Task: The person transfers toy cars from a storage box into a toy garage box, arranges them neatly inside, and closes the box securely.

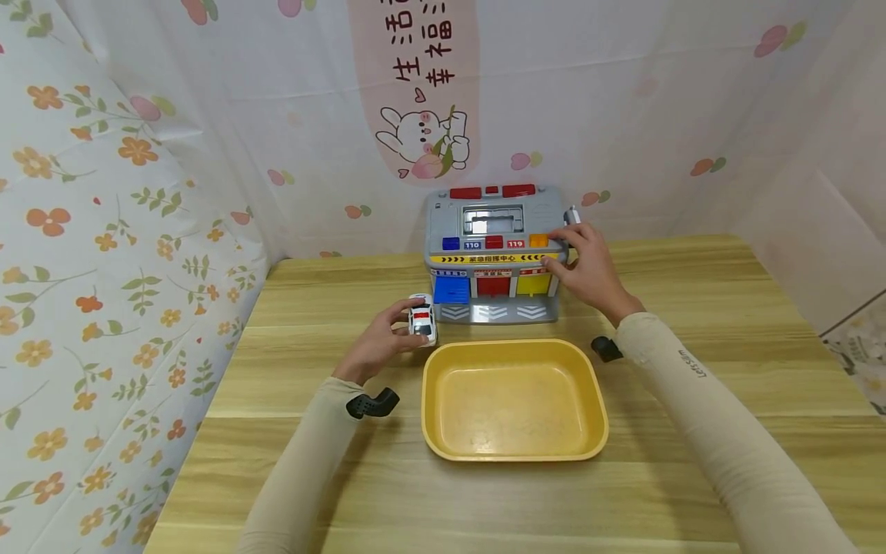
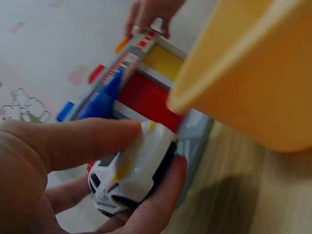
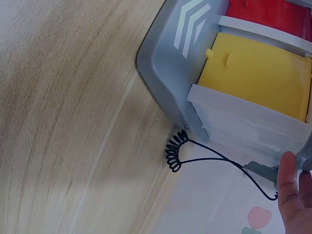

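My left hand [image 1: 377, 342] grips a white toy police car [image 1: 422, 320] between thumb and fingers, beside the left front of a grey toy garage [image 1: 494, 313]. Its red roof mark faces up in the head view. In the left wrist view, the car [image 2: 139, 170] lies close in front of the garage. Tilted outward is the blue door [image 1: 452, 290]; the red door [image 1: 494, 285] and yellow door [image 1: 534, 284] are down. My right hand [image 1: 591, 269] holds the garage's upper right corner, fingertips by the orange button [image 1: 538, 241] and thumb at the front edge.
A yellow plastic tray [image 1: 514, 458] stands on the wooden table, in front of the garage. A coiled black cord [image 3: 174, 153] hangs at the garage's right side. Behind the table is a printed white cloth [image 1: 311, 138].
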